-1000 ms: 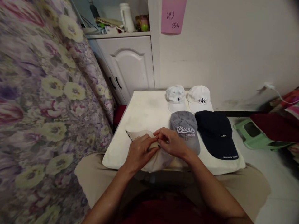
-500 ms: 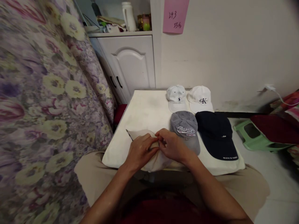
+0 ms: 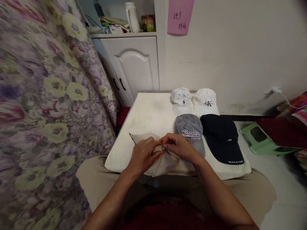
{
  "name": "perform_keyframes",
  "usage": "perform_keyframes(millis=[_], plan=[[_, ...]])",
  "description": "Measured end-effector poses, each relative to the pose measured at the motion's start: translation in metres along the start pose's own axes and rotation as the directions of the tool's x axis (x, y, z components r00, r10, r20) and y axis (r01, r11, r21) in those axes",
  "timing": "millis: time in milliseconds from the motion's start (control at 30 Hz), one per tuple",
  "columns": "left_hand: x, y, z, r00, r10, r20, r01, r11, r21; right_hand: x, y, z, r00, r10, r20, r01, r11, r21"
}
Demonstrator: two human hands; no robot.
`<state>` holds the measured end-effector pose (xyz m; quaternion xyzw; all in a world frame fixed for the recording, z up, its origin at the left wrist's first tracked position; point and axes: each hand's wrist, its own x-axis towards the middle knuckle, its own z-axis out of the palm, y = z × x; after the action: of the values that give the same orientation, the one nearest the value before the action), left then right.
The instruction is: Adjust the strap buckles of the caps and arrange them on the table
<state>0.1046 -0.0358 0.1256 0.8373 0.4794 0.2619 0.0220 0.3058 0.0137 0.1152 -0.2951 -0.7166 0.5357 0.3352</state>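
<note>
A beige cap [image 3: 164, 165] lies on its side at the near edge of the cloth-covered table [image 3: 151, 111], its brim pointing left. My left hand [image 3: 144, 152] is closed on the cap's edge, thumb and fingers pinching a strap-like part. Against it, my right hand [image 3: 178, 146] pinches the same part from the right, where a small dark line shows between the fingertips. The fingers hide most of what they grip. Just right of my right hand sits a grey cap [image 3: 188, 121] with white "Always" lettering.
A dark navy cap [image 3: 220, 131] lies at the right. Behind are a pale blue cap [image 3: 181, 97] and a white cap [image 3: 205, 95]. A floral curtain [image 3: 55, 127] hangs at the left, a white cabinet [image 3: 134, 64] stands behind, and a green stool [image 3: 259, 137] is at right.
My right hand has shifted slightly and its fingers have turned at the strap, uncovering more of the beige cap beneath. My left hand has hardly moved.
</note>
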Motion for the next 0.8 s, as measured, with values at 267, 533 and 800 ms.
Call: perform_keyframes(millis=[267, 533, 800], plan=[[0.001, 0.002, 0.001, 0.999, 0.018, 0.043, -0.020, 0.999, 0.040, 0.009, 0.009, -0.009, 0.988, 0.065, 0.138, -0.093, 0.974, 0.208], [0.002, 0.002, 0.001, 0.998, 0.034, 0.055, -0.039, 0.995, 0.094, 0.015, 0.008, -0.012, 0.968, 0.148, 0.202, -0.197, 0.948, 0.252], [-0.001, 0.000, 0.004, 0.999, 0.025, 0.036, -0.028, 0.995, 0.094, 0.013, 0.008, -0.010, 0.976, 0.122, 0.181, -0.167, 0.952, 0.257]])
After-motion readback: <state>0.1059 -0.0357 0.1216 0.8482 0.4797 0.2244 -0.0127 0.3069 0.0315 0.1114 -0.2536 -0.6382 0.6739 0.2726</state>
